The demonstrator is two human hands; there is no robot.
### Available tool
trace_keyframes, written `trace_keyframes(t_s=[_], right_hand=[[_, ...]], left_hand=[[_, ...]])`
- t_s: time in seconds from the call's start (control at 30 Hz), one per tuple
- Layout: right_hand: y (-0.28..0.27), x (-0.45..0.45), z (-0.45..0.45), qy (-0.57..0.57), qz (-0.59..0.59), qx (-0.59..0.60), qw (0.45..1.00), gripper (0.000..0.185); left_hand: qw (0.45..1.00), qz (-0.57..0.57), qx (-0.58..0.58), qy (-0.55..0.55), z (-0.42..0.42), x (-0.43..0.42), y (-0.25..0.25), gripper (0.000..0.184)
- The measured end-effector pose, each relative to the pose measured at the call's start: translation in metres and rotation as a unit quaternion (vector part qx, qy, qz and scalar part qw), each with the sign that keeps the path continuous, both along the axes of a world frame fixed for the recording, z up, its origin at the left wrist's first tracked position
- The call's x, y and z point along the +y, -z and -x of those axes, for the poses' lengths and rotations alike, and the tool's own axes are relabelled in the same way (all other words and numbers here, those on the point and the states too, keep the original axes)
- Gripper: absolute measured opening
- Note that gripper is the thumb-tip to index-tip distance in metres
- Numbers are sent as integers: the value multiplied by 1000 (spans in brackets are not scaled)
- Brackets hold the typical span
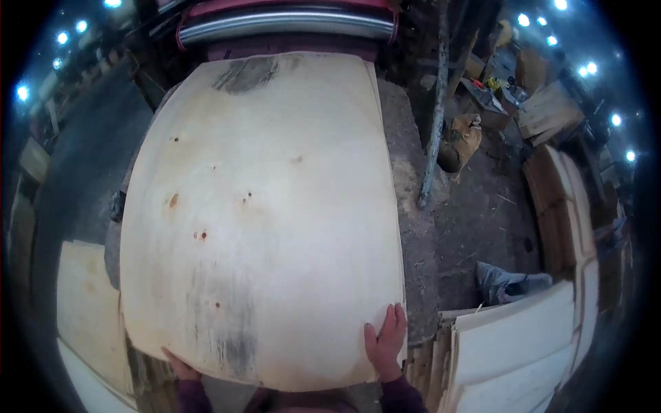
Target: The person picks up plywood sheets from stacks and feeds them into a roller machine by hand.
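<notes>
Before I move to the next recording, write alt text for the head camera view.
A person's left hand touches the near edge of a large, pale, dark-stained wood sheet, while the right hand rests on its near right corner. Beyond the sheet's far edge is a shiny metal roller; more pale sheets lie at lower left and lower right.

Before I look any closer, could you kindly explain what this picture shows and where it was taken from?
There is no robot here: a camera worn on a person's head looks forward and down at their bare hands. The large pale wooden sheet bears knots and dark stains, and another edge shows beneath its right side. The left hand is at its near edge, and the right hand rests near its right corner; how firmly either grips is unclear. Beyond the far edge is a shiny metal roller. More pale sheets lie at lower right.
</notes>
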State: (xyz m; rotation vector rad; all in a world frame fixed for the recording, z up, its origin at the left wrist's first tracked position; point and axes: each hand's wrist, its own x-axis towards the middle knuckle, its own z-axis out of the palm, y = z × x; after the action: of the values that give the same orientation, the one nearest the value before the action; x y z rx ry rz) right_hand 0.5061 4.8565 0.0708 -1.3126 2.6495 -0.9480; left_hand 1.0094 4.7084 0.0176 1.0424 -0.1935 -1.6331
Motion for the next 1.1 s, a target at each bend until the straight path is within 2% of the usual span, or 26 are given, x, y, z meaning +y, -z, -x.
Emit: trace_keyframes(t_s=[0.13, 0.23, 0.33, 0.4, 0.47, 0.53, 0.63, 0.73, 0.8, 0.83, 0.87, 0.9, 0.93, 1.0, 1.1], right_hand=[[-2, -1, -2, -3, 8, -1, 1000, 69], [-3, -2, -1, 0, 9, 4, 1000, 68], [1, 0, -6, 3, 6, 0, 1000, 66], [5, -1, -6, 6, 11, 5, 1000, 65], [-4, -3, -9, 10, 2, 9, 1000, 62], [-4, -4, -11, 15, -7, 15, 1000, 61], [-6, -3, -15, 22, -10, 8, 1000, 57], [-5, -2, -15, 19, -38, 14, 999, 53], [4, -3, -10, 45, -66, 19, 997, 53], [8, -3, -6, 43, -88, 26, 995, 52], [7, -9, -1, 37, -72, -5, 997, 53], [8, -8, 0, 40, -63, -40, 996, 53], [8, -9, 0, 57, -48, -75, 994, 54], [3, -6, 8, 31, -115, -34, 992, 57], [0, -7, 20, 23, -160, -11, 987, 58]], left_hand=[[997, -46, -5, -54, -1, 1, 4, 82], [999, 28, 11, 30, 1, 8, -3, 78], [994, -82, 61, -32, 13, 2, -20, 82], [998, -35, 59, -14, -5, 2, 6, 84], [997, -36, 68, -8, 7, 1, -7, 84], [998, -15, 59, 11, -3, 1, 2, 86], [995, -62, 76, -20, 0, 2, -5, 87], [990, -33, 135, 3, 4, 4, -33, 80], [985, -22, 170, 9, -14, 11, 1, 78], [996, 44, 39, 67, -21, 15, 15, 68], [995, 40, -28, 85, -28, 23, 4, 62], [990, 33, -95, 103, -35, 30, -9, 55], [995, -26, -49, 79, -33, 27, -28, 54], [985, -149, 86, 9, -27, 23, -50, 52], [981, -184, 32, -46, -12, 23, -65, 55]])
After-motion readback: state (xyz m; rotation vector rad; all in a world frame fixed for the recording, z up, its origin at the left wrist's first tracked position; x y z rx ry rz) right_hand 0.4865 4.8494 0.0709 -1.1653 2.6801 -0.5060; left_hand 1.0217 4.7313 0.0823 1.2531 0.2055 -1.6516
